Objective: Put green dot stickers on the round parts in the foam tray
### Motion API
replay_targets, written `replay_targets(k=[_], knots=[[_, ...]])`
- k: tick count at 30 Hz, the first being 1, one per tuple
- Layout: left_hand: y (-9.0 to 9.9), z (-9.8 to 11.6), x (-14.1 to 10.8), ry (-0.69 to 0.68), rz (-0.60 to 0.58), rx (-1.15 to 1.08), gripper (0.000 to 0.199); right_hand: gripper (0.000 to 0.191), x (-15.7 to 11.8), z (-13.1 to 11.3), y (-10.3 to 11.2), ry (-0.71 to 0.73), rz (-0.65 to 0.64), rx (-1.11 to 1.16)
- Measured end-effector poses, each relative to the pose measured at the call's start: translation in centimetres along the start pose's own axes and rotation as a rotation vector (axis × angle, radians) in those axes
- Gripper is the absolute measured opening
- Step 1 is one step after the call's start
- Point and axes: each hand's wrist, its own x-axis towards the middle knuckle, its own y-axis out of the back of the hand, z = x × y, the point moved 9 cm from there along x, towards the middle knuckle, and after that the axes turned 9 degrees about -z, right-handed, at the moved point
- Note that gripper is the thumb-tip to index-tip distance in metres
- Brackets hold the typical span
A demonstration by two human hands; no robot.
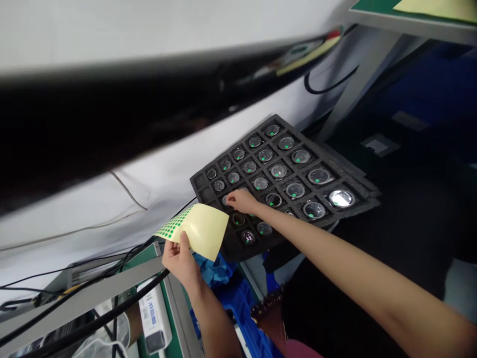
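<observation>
A pale yellow sheet (208,226) with rows of green dot stickers along its left part is pinched between the thumb and fingers of my left hand (181,256). Beyond it, a black foam tray (199,181) holds several round watch faces in square compartments, most bearing a small green dot. One watch (342,199) at the tray's right shines brightly. My right hand (241,200) reaches over the tray's lower left, its fingertips pressed together at a watch face. Whatever lies between those fingertips is too small to make out.
A large black blurred bar (149,109) crosses the upper left. Black cables and a white box (152,315) are at the lower left. Blue plastic (242,303) lies below the tray. A green-topped table (376,11) stands at the upper right.
</observation>
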Motion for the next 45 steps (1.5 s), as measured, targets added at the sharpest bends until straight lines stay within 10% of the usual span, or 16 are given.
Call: replay_targets(k=[10,20,31,45], knots=[[-1.1,-0.6,0.1,-0.032,-0.037,0.006,0.025,0.019,1.6,-0.8,-1.0,-0.195,0.006,-0.144],[-0.8,0.5,-0.3,-0.068,-0.062,0.025,0.026,0.010,1.4,0.6,1.4,-0.226,0.134,0.199],[-6.6,1.4,-5.0,-0.086,-0.518,-0.028,0.013,0.012,-17.1,-8.8,7.0,0.709,0.530,0.193],[-9.1,6.0,-8.5,-0.383,-0.754,0.181,0.012,0.023,-21.2,-9.6,7.7,0.676,0.661,-0.090]])
